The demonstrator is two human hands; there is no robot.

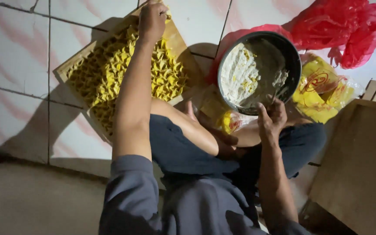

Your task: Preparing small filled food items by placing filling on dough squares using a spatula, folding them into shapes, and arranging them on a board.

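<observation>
My left hand [152, 19] reaches out over the far end of a wooden tray [72, 65] filled with several folded yellow dumplings [114, 65], fingers curled around one of them at the tray's top corner. My right hand [271, 116] rests at the near rim of a dark round bowl [294, 61] holding pale filling [239, 74], fingers pinched on a thin utensil that dips into it. I sit cross-legged on the floor in dark trousers.
A stack of yellow wrappers in clear plastic [323, 93] lies right of the bowl, a red plastic bag [344, 26] behind it. A wooden board [362, 165] lies at the right. The white tiled floor [18, 65] extends left.
</observation>
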